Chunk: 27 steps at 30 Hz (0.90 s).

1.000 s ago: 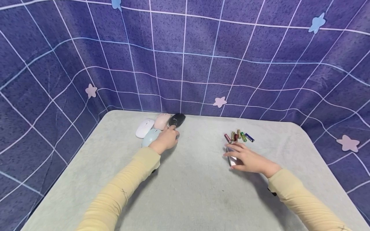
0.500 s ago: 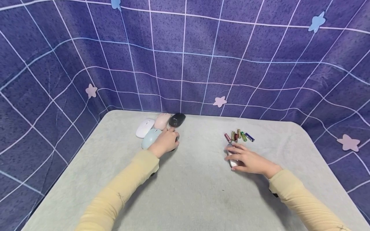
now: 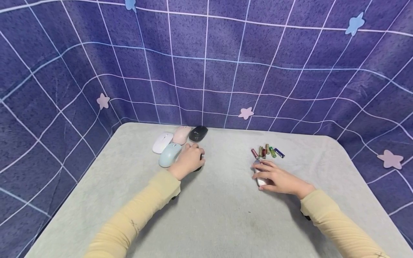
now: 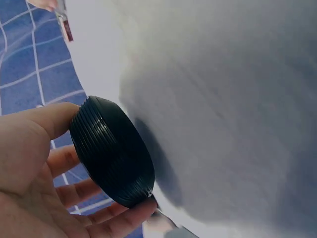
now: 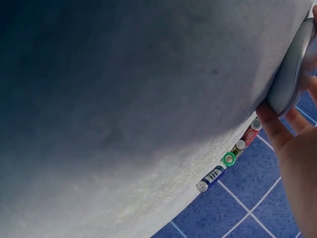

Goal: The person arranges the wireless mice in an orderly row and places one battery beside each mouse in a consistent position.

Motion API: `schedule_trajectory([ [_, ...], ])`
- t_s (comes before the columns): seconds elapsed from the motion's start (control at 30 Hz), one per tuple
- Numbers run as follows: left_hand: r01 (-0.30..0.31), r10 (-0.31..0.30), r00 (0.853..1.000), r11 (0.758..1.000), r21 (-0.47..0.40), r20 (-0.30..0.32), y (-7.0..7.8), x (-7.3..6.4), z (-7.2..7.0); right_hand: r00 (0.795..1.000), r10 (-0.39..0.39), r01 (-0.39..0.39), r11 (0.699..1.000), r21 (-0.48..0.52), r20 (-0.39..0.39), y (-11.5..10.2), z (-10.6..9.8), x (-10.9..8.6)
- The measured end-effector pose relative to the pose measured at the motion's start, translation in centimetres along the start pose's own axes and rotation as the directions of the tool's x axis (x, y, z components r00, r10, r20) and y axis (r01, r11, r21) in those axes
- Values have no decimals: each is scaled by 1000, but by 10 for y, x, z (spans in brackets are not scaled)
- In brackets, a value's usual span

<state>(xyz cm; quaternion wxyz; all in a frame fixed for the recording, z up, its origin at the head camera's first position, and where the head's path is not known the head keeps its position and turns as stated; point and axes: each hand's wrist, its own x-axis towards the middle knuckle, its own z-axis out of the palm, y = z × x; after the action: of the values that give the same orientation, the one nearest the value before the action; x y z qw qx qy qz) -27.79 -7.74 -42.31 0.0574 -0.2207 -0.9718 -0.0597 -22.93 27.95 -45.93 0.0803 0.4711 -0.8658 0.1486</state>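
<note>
Blk mouse, ribs L-wristcam only, L fingers gripping, R gripping wht mouse

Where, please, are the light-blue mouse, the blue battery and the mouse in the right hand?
Light-blue mouse (image 3: 170, 155), head view: its top shell.
Blue battery (image 5: 213, 176), right wrist view: its wrapper.
Mouse (image 5: 290, 74) in the right hand (image 5: 299, 161), right wrist view: the mouse's pale shell.

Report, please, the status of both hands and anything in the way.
Left hand grips dark ribbed mouse. Right hand holds silver mouse. Batteries just beyond it, possible obstacle.
</note>
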Motion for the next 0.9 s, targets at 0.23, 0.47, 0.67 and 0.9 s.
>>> schedule_trajectory([
  [0.23,43,-45,999,996,-79,-21,25,1,-8,1000,-9,9,1000,0,-3,1,0,0],
  [0.47,44,-46,999,996,-77,-26,44,8,-7,999,-28,28,1000,-9,-21,1,3,-1],
  [0.67,45,-46,999,997,-66,-6,59,14,-6,1000,-22,22,1000,4,-18,0,2,-1],
  [0.9,25,-24,999,999,-39,29,77,22,-4,999,-30,30,1000,5,-28,0,2,0],
])
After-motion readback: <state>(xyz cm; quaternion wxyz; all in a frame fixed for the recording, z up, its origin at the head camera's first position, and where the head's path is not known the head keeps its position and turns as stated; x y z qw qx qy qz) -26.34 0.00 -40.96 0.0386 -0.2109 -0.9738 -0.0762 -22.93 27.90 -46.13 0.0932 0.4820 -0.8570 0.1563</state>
